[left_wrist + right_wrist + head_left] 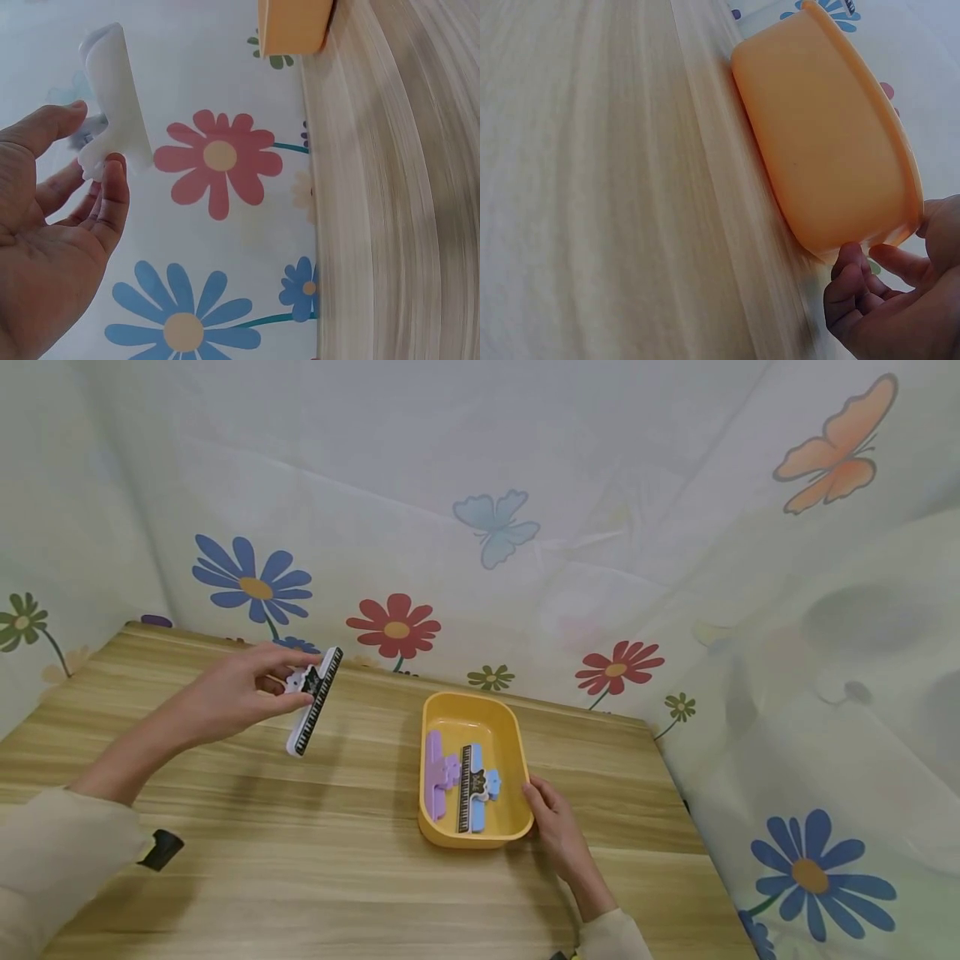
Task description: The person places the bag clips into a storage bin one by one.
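A white clip with a piano-key strip (318, 706) is pinched between the thumb and fingers of my left hand (243, 687), above the table's left part. Its plain white back (120, 97) faces the left wrist camera. My right hand (553, 818) grips the right side of a yellow plastic bin (472, 700), thumb at the rim and fingers against the outer wall (817, 142). Inside the bin lie a purple clip (435, 777) at the left and a blue clip with piano keys (477, 789) beside it.
The bin stands on a wood-grain table (337, 877). Behind and to the right hangs a pale cloth (360, 485) printed with flowers and butterflies. A black strap end (161, 850) sticks out by the left sleeve.
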`<state>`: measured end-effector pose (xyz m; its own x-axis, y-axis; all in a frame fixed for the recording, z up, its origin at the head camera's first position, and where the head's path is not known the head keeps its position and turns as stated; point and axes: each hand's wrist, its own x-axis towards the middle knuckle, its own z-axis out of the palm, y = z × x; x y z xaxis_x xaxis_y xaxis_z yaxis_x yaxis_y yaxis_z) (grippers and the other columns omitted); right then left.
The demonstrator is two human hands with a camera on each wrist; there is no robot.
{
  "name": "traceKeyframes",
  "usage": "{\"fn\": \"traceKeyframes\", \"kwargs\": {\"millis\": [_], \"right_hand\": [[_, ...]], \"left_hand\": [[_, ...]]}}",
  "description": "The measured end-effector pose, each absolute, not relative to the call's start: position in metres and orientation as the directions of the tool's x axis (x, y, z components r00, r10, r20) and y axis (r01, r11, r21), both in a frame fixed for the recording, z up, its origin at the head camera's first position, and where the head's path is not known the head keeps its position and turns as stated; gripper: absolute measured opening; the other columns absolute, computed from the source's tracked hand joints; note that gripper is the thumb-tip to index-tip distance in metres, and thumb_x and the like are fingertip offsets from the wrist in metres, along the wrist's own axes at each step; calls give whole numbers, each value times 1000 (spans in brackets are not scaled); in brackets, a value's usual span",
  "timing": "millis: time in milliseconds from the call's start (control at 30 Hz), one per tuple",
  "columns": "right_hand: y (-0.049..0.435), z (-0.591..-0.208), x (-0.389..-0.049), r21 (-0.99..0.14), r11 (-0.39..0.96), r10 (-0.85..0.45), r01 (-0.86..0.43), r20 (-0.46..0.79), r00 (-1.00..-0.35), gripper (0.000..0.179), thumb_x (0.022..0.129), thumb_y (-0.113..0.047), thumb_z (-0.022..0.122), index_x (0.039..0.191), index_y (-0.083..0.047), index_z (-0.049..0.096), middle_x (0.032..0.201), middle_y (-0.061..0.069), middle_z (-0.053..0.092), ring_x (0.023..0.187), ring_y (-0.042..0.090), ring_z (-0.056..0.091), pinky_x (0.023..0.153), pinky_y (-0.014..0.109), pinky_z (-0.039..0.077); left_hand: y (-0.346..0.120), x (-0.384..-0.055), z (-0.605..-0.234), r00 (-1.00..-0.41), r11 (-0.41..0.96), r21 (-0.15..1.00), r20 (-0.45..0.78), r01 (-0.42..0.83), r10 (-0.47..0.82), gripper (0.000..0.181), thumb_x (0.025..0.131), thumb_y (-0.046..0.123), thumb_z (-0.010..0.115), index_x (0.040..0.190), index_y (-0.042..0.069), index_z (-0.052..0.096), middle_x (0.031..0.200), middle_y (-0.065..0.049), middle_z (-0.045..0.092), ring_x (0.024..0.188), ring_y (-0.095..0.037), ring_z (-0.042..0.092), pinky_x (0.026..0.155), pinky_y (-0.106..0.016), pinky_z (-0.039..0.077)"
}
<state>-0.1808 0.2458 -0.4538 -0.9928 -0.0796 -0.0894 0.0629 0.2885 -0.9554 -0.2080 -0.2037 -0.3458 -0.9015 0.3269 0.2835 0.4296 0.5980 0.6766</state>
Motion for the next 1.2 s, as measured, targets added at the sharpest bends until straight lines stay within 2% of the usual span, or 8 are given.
{"fn": "traceKeyframes", "kwargs": {"millis": [200,500,700,967,1200], "right_hand": [[246,-459,-181,-945,323,-61,45,-69,-996,46,96,-39,48,130,-8,52,100,21,60,76,32,55,57,26,46],[247,-458,-181,-944,329,-60,38,-61,-996,45,97,-38,47,130,-8,52,101,20,60,76,31,56,57,26,47],[247,-458,-181,-944,327,-67,46,-72,-995,45,97,-36,47,131,-8,51,101,21,60,76,35,55,57,26,47],[240,-437,-173,-952,302,-108,58,-94,-990,42,100,-25,43,133,1,46,103,30,56,84,50,50,60,33,49],[236,-430,-168,-946,321,-101,53,-90,-991,42,100,-24,42,133,1,46,103,29,56,85,49,50,62,33,48]], "left_hand": [[-194,-211,-346,-898,577,693,272,432,346,57,84,37,68,132,9,52,114,-10,53,94,-26,60,76,-38,53],[-176,-215,-352,-891,530,728,264,436,370,56,83,36,69,131,10,53,110,-7,52,92,-25,61,74,-35,54],[-161,-217,-354,-879,492,747,267,447,394,55,83,31,71,130,9,53,114,-8,52,93,-23,60,73,-32,54],[-139,-216,-357,-865,483,737,282,472,415,55,83,32,71,130,10,54,113,-4,54,92,-19,58,77,-33,53],[-121,-218,-361,-859,480,732,292,483,420,54,80,30,74,129,13,55,115,-2,57,91,-17,58,76,-32,53]]}}
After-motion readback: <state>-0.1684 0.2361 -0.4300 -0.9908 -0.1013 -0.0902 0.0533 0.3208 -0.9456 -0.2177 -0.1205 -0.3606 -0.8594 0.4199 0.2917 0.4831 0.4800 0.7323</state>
